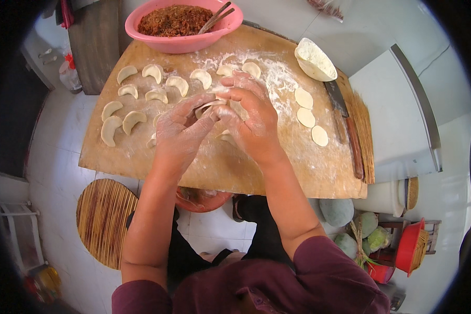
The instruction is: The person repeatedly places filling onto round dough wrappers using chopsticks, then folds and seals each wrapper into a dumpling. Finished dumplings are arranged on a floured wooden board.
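The left hand [180, 125] and right hand [256, 120] meet, pinching a folded dough wrapper [212, 105] above the worktop [220, 177], where crescent dumplings [110, 132] lie left of three flat dough rounds [305, 117].

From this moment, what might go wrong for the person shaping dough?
The dough piece held between the left hand and right hand might tear. The flat dough rounds lie uncovered, so they may dry out. The knife lies by the white bowl; a careless reach there might end in a cut.
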Action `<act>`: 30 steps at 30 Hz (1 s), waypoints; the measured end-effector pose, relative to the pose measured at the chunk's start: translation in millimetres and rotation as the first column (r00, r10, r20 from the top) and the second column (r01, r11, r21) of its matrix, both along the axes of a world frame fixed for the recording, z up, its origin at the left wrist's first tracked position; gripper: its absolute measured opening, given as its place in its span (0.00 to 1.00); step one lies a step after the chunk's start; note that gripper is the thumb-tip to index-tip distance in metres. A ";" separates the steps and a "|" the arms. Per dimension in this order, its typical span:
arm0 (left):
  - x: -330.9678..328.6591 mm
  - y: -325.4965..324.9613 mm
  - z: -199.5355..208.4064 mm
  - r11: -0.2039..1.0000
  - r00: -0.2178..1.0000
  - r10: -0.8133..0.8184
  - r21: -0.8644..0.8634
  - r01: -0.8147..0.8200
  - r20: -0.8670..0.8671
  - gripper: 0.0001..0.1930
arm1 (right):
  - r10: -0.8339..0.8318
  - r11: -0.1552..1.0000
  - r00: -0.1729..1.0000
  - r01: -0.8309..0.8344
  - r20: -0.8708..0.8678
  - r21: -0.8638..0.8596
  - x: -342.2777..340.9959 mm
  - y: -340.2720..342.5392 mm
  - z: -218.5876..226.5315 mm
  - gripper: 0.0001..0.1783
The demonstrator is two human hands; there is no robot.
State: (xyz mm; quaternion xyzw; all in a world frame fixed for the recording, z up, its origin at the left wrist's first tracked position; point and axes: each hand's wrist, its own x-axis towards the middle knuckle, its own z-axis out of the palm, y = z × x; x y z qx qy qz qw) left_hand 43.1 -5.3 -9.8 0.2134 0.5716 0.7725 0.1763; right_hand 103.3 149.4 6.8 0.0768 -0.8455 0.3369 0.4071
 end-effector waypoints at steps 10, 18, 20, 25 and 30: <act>1.0 -2.9 11.8 0.973 0.986 0.033 0.222 -0.069 0.163 0.20 | 0.127 0.822 0.944 0.072 0.305 -0.565 6.3 -8.7 7.5 0.18; 3.1 0.0 7.7 0.979 0.989 0.031 0.194 -0.060 0.148 0.18 | 0.103 0.801 0.960 0.075 0.260 -0.594 9.8 -18.1 11.9 0.10; 4.7 0.6 11.1 0.981 0.989 0.024 0.188 -0.052 0.148 0.18 | 0.053 0.851 0.975 0.068 0.215 -0.520 10.4 -17.4 11.1 0.09; 7.1 1.7 10.8 0.979 0.986 0.023 0.197 -0.056 0.165 0.18 | 0.023 0.898 0.990 0.041 0.140 -0.437 9.7 -15.3 8.6 0.10; 6.0 1.8 7.7 0.975 0.989 0.029 0.215 -0.060 0.145 0.18 | 0.048 0.893 0.987 0.026 0.151 -0.450 7.4 -15.5 10.4 0.12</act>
